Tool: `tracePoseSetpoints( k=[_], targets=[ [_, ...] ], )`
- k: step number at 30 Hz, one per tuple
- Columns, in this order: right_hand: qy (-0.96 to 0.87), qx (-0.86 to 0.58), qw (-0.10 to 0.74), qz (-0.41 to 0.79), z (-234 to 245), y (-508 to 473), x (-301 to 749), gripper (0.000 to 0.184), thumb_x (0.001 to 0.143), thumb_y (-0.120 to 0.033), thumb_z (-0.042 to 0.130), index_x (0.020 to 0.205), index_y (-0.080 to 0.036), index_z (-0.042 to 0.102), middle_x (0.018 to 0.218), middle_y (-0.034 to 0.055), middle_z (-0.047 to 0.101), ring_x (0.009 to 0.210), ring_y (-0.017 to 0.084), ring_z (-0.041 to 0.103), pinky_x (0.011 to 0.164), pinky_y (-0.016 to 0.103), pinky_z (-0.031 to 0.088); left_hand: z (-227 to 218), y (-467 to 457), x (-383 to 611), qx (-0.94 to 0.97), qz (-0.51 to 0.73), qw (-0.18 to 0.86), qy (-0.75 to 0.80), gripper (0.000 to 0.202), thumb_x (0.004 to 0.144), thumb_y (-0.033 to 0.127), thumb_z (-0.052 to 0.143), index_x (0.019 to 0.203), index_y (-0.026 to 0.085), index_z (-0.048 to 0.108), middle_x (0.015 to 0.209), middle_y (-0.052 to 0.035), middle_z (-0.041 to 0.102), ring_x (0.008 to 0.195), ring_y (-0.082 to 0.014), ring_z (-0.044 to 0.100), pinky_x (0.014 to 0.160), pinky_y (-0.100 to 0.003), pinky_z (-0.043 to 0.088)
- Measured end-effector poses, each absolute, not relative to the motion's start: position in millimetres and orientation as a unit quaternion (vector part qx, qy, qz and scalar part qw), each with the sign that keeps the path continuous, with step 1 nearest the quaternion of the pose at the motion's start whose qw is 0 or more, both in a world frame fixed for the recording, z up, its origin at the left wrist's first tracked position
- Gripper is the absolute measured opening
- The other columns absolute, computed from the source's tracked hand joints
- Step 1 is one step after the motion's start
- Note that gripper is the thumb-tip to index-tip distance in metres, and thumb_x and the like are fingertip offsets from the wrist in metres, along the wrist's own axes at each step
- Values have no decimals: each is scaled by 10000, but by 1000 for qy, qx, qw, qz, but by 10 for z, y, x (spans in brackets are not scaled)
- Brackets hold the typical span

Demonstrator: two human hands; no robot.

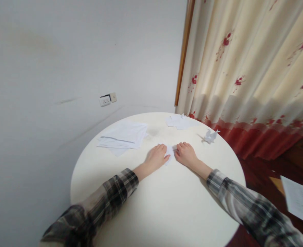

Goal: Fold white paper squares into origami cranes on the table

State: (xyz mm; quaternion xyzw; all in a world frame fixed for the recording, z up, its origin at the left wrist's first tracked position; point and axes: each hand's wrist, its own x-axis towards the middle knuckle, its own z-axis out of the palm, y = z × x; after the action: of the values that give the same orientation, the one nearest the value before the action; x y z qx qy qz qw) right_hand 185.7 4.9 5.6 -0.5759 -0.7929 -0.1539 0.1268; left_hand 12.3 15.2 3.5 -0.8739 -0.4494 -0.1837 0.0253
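A small piece of white paper [169, 155] lies on the round white table between my hands, largely covered by them. My left hand [157, 156] is closed over its left side, fingers curled and thumb pressed on the sheet. On the other side, my right hand [186, 154] rests with bent fingers at the paper's right edge. A thin grey line runs from the paper into those fingertips; its exact shape is too small to tell. Farther right stands a folded paper crane [210, 136].
A stack of white sheets [125, 133] lies at the back left of the table [161, 212]. More paper [178, 122] is at the far edge. A wall with a socket [105, 100] rises behind, a curtain [244, 68] at right. Written sheets [299, 199] sit lower right.
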Motion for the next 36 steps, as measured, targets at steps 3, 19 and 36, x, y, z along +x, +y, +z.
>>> tracePoseSetpoints(
  k=[3, 19, 36],
  targets=[
    [-788, -583, 130, -146, 44, 43, 1841, 162, 783, -239, 449, 837, -137, 563, 856, 110, 597, 863, 220, 500, 723, 315, 321, -71, 174, 157, -888, -211, -7, -409, 274, 849, 234, 383, 1107, 170, 447, 1130, -87, 544, 1096, -194, 478, 952, -344, 370],
    [-853, -423, 300, 66, -75, 34, 1766, 432, 867, -283, 358, 1258, -101, 338, 1270, 141, 449, 1176, 179, 404, 994, 326, 335, -130, 230, 112, -923, -89, -39, -371, 456, 900, 313, 230, 1333, 192, 301, 1422, -81, 314, 1332, -184, 210, 1076, -385, 154],
    [-869, -471, 133, 73, -220, 56, 1895, 876, 783, -696, 227, 1376, -51, 245, 1439, 198, 193, 1346, 283, 139, 1088, 449, 182, -251, 298, 50, -902, -109, -15, -418, 589, 890, 452, 239, 1355, 90, 264, 1429, -140, 277, 1339, -202, 203, 1069, -353, 189]
  ],
)
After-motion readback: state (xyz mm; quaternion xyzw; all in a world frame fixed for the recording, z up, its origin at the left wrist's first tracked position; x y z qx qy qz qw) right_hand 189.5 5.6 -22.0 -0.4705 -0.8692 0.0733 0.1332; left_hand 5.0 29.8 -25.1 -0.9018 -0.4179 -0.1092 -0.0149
